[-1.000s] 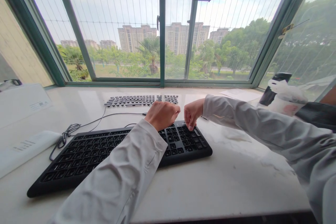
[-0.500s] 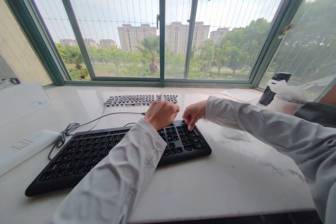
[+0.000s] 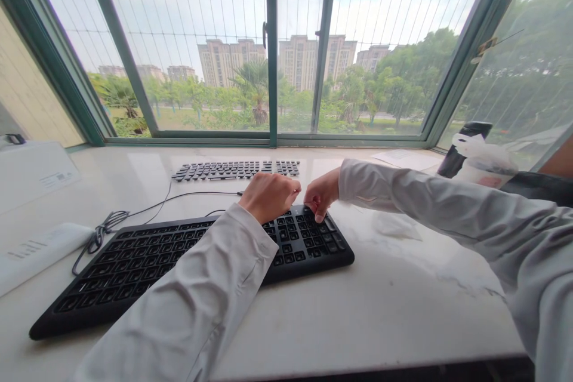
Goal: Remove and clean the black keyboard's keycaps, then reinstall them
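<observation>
The black keyboard [image 3: 147, 256] lies on the desk [image 3: 380, 310] beneath both hands, extending well to the left of them, its key positions mostly showing as open square sockets. The left hand [image 3: 270, 196] is curled above its far edge; whether anything is held is hidden. The right hand [image 3: 321, 193] has thumb and fingers bent at the far right corner; a grip there cannot be confirmed. The hands are apart but very near each other, the gap slightly narrower than one second ago. Black keycaps [image 3: 224, 170] stand in rows beyond the left hand, their arrangement unchanged. A coiled cable [image 3: 110, 224] lies left of the hands, beside the keyboard. The whole view has shifted slightly.
</observation>
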Motion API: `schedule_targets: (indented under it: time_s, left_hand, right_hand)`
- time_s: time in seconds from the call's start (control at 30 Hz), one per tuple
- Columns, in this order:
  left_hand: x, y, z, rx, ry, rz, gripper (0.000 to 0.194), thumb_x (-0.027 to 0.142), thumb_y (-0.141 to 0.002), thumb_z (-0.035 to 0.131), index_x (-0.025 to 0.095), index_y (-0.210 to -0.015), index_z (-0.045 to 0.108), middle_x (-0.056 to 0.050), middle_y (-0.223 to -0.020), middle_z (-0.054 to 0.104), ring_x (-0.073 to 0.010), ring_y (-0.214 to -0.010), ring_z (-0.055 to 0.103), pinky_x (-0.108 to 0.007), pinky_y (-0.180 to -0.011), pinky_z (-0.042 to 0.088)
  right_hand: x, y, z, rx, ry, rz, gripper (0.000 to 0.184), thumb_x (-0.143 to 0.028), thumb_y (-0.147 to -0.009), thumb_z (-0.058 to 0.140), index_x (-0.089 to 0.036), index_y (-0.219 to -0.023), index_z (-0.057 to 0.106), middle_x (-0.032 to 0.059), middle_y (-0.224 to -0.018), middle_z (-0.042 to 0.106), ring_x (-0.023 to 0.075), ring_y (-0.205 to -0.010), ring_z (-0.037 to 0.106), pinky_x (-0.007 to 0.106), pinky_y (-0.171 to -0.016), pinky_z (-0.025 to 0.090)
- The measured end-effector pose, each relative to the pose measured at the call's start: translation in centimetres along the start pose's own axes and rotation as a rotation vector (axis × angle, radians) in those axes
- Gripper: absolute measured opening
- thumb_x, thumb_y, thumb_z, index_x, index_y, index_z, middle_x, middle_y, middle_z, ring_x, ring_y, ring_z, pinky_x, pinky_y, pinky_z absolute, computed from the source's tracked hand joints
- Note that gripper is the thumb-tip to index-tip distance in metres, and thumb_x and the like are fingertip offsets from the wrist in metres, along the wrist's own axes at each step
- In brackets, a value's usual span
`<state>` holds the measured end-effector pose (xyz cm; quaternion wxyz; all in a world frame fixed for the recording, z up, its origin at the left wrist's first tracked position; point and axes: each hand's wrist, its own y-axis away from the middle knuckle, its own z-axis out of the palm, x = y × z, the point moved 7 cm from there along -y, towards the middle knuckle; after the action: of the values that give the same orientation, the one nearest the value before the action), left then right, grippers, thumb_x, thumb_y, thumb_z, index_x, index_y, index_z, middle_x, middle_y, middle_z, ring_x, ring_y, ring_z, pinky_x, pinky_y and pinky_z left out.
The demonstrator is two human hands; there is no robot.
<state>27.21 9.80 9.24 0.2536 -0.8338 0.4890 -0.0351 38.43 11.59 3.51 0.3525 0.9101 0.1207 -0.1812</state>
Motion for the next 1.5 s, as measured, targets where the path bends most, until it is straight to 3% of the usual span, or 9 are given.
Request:
schedule_targets:
  time_s: [0.2,0.67,0.9,0.97,1.03,1.13,1.2,1.33,1.5]
  left_hand:
    - [0.0,0.1,0.0,0.002,0.016,-0.005,0.027,0.028,-0.088,0.046,0.026,-0.091,0.073,-0.003,-0.085,0.074,-0.0194,-0.075,0.067,-0.028,-0.064,0.045]
    - [0.0,0.0,0.0,0.014,-0.011,-0.003,0.028,0.03,-0.089,0.045,0.027,-0.092,0.072,-0.003,-0.083,0.074,-0.0207,-0.075,0.068,-0.028,-0.062,0.043]
    - [0.1,0.1,-0.3,0.013,0.017,0.012,0.028,0.03,-0.09,0.045,0.025,-0.089,0.072,-0.003,-0.082,0.073,-0.019,-0.075,0.067,-0.027,-0.062,0.044]
    - [0.2,0.1,-0.4,0.02,0.019,0.015,0.028,0.03,-0.09,0.045,0.025,-0.09,0.072,-0.003,-0.082,0.073,-0.0186,-0.075,0.067,-0.028,-0.063,0.044]
    - [0.1,0.0,-0.4,0.024,0.013,0.015,0.028,0.031,-0.091,0.045,0.025,-0.091,0.072,-0.004,-0.083,0.073,-0.0186,-0.074,0.067,-0.028,-0.063,0.044]
    - [-0.1,0.0,-0.3,0.015,0.002,-0.002,0.027,0.03,-0.09,0.045,0.025,-0.09,0.072,-0.004,-0.082,0.073,-0.019,-0.074,0.067,-0.028,-0.063,0.044]
    - [-0.3,0.0,-0.1,0.007,-0.006,-0.022,0.027,0.028,-0.089,0.045,0.024,-0.086,0.072,-0.004,-0.081,0.073,-0.0198,-0.073,0.067,-0.029,-0.062,0.044]
    - [-0.8,0.1,0.2,-0.011,-0.026,-0.062,0.029,0.028,-0.089,0.044,0.021,-0.079,0.07,-0.005,-0.077,0.072,-0.0206,-0.071,0.067,-0.03,-0.061,0.045]
    - [-1.3,0.1,0.5,-0.03,-0.046,-0.097,0.027,0.027,-0.087,0.046,0.02,-0.08,0.071,-0.006,-0.077,0.072,-0.0199,-0.072,0.067,-0.03,-0.064,0.046]
  right_hand:
    - [0.0,0.4,-0.1,0.063,-0.058,0.055,0.03,-0.031,-0.042,0.088,-0.018,-0.053,0.064,-0.0037,-0.053,0.059,0.0128,-0.062,0.055,0.027,-0.064,0.043]
    - [-0.2,-0.1,-0.1,0.052,-0.011,0.113,0.026,-0.025,-0.044,0.088,-0.018,-0.052,0.064,-0.0036,-0.048,0.056,0.0146,-0.061,0.056,0.028,-0.062,0.043]
    - [1.3,-0.2,-0.7,-0.018,-0.077,-0.088,0.044,-0.046,-0.049,0.084,-0.017,-0.058,0.052,-0.0066,-0.052,0.053,0.0094,-0.059,0.049,0.025,-0.061,0.038]
    - [2.7,-0.2,-2.3,0.069,-0.075,-0.139,0.046,-0.053,-0.053,0.08,-0.017,-0.062,0.051,-0.0068,-0.054,0.052,0.0095,-0.06,0.049,0.024,-0.062,0.038]
    - [4.7,-0.3,-4.8,0.24,-0.009,-0.124,0.045,-0.056,-0.059,0.075,-0.017,-0.066,0.054,-0.0056,-0.059,0.054,0.0097,-0.062,0.05,0.024,-0.062,0.037]
    - [7.9,-0.5,-9.0,0.562,0.206,0.044,0.042,-0.056,-0.066,0.07,-0.016,-0.078,0.064,-0.0009,-0.072,0.063,0.0118,-0.069,0.055,0.023,-0.064,0.039]
    - [9.1,-0.9,-11.0,0.698,0.283,0.125,0.04,-0.052,-0.069,0.071,-0.015,-0.085,0.068,0.0033,-0.085,0.067,0.0141,-0.077,0.058,0.024,-0.069,0.041]
    - [10.2,-3.1,-13.0,0.83,0.355,0.23,0.032,-0.044,-0.076,0.07,-0.018,-0.095,0.07,0.0051,-0.099,0.068,0.0184,-0.093,0.059,0.026,-0.08,0.042]
    - [10.7,-6.8,-14.3,0.858,0.409,0.365,0.03,-0.036,-0.09,0.056,-0.018,-0.114,0.06,0.0076,-0.117,0.06,0.0202,-0.104,0.058,0.038,-0.089,0.048]
